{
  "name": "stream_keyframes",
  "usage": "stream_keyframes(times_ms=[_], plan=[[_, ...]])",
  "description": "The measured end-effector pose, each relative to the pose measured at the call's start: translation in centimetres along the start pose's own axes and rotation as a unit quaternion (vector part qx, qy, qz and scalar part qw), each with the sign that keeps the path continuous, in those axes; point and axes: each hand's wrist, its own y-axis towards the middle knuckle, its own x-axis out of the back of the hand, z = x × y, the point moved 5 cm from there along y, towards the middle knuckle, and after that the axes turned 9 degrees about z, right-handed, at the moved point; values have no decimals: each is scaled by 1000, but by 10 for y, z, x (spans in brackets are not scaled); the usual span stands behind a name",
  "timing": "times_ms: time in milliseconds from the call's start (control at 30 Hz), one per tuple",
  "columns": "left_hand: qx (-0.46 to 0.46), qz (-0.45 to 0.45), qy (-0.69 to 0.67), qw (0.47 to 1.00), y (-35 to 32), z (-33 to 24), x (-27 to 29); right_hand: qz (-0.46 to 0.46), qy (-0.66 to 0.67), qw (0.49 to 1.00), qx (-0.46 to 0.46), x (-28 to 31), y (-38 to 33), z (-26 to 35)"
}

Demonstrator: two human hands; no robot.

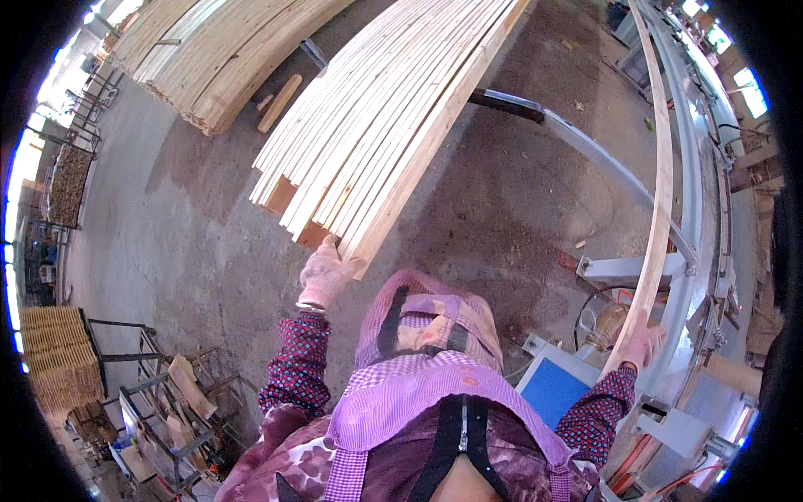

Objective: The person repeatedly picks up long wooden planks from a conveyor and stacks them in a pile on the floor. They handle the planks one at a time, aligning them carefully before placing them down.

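My left hand (326, 274), in a pale pink glove, is at the near end of a stack of long wooden strips (385, 117). Its fingers close round the end of the strip (361, 251) on the stack's right edge. On the right, my gloved right hand (642, 345) grips a single long wooden strip (661, 167) near its near end. That strip runs away from me along a grey metal machine rail (690, 192) and looks curved in this view. Part of the right hand's grip is hidden behind the wood.
Another wood stack (226, 58) lies far left, with a short wood piece (280, 102) beside it. A metal bar (598, 155) spans from the stack to the machine. A blue-topped box (552, 391) stands by my right arm; a rack of offcuts (180, 410) is lower left.
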Motion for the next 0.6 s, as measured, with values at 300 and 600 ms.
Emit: stream_keyframes(times_ms=[300, 600], plan=[[-46, -95, 280, 954, -25, -39, -4, 429, 492, 756, 41, -121, 33, -93], [-291, 297, 38, 909, -106, -175, -127, 319, 277, 807, 412, -86, -170, 163]])
